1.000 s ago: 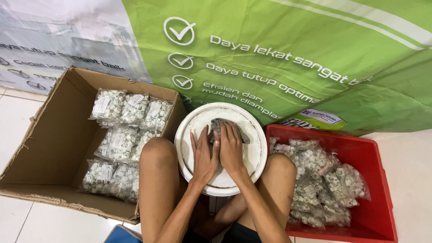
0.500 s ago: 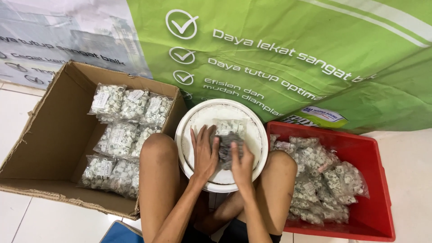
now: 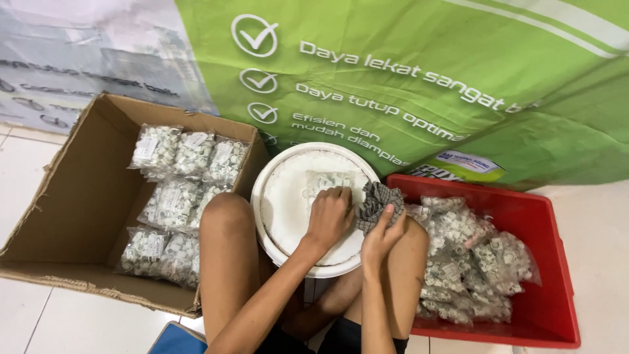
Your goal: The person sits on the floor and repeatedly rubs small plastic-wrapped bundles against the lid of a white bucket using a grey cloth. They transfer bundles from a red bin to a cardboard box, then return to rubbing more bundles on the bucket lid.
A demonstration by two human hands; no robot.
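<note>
A clear plastic packet of small white parts (image 3: 325, 181) lies on the lid of a white bucket (image 3: 288, 196) between my knees. My left hand (image 3: 331, 217) presses down on the packet's near edge. My right hand (image 3: 384, 226) holds a grey checked cloth (image 3: 374, 199) at the lid's right rim, just off the packet.
A brown cardboard box (image 3: 72, 196) on the left holds several packets in rows (image 3: 177, 196). On the right, a red plastic crate (image 3: 544, 262) is full of loose packets (image 3: 465, 255). A green printed banner (image 3: 426, 72) hangs behind. White tiled floor lies all around.
My right hand has drawn the cloth off the packet and moved it to the right rim. The packet now shows bare under my left hand.
</note>
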